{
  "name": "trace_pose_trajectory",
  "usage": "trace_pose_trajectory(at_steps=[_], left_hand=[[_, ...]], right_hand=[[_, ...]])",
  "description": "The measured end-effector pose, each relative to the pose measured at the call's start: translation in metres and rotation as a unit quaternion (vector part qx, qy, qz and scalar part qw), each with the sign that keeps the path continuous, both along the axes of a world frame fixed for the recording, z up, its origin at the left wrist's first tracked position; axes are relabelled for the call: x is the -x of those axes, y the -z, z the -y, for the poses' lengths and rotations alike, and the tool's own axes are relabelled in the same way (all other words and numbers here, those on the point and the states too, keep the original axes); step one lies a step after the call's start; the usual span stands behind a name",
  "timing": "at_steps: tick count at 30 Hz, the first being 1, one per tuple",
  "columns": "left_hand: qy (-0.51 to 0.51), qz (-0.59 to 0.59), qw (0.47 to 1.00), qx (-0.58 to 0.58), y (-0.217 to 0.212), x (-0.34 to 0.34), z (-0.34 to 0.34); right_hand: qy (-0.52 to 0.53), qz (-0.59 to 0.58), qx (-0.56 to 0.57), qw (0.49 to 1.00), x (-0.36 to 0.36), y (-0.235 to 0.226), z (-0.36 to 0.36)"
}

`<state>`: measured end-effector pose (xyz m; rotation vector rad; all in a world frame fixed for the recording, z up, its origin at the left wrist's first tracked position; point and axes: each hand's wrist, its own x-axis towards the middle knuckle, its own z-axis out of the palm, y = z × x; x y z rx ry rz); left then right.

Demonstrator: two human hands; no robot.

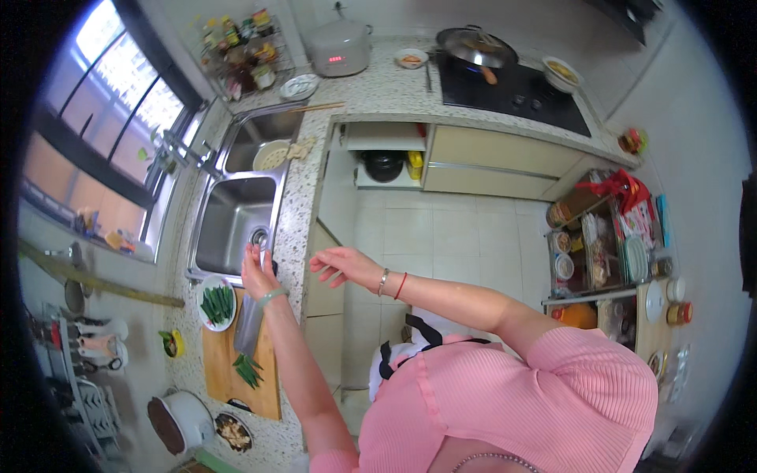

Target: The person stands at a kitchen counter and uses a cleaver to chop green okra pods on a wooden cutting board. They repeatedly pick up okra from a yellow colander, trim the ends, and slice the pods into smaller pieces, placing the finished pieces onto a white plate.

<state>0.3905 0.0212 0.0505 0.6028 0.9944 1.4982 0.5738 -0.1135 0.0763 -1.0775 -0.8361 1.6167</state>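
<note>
My left hand (259, 273), with a pale green bangle at the wrist, is over the near end of the sink, its fingers stretched out and nothing seen in it. To its right, past the counter edge, my right hand (347, 266) hovers with fingers loosely bent and apart, holding nothing. Below the left hand a cleaver (247, 329) lies on the wooden cutting board (270, 386); the hand and wrist partly cover its upper end. A white plate (203, 315) of cut green stalks (217, 303) sits beside the blade. More green pieces (247, 370) lie on the board.
The double steel sink (229, 225) holds a cream colander (272, 155) in its far basin. A white pot (181, 422) and a dark bowl (234, 432) stand near the board. A covered wok (477, 49) rests on the black stove (512, 94); shelves (599, 299) line the right.
</note>
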Motion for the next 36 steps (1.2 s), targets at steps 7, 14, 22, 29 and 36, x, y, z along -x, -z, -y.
trace_pose_trajectory(at_steps=[7,14,22,29,36], left_hand=[[-0.094,-0.049,0.99,0.088,0.039,0.04,-0.097],[0.008,-0.097,0.977,0.189,0.09,0.054,-0.126],[-0.189,-0.245,0.949,0.052,0.051,0.064,-0.043],[-0.335,-0.261,0.896,0.128,0.069,0.125,0.069],[-0.384,-0.41,0.801,0.208,0.1,0.167,0.122]], right_hand=[[-0.059,0.067,0.021,0.996,0.014,0.027,-0.082],[-0.097,0.362,-0.141,0.916,-0.004,0.065,-0.171],[-0.217,0.507,-0.414,0.724,-0.002,0.077,-0.245],[-0.378,0.452,-0.501,0.634,0.081,0.082,-0.241],[-0.494,0.528,-0.489,0.488,0.165,0.093,-0.222]])
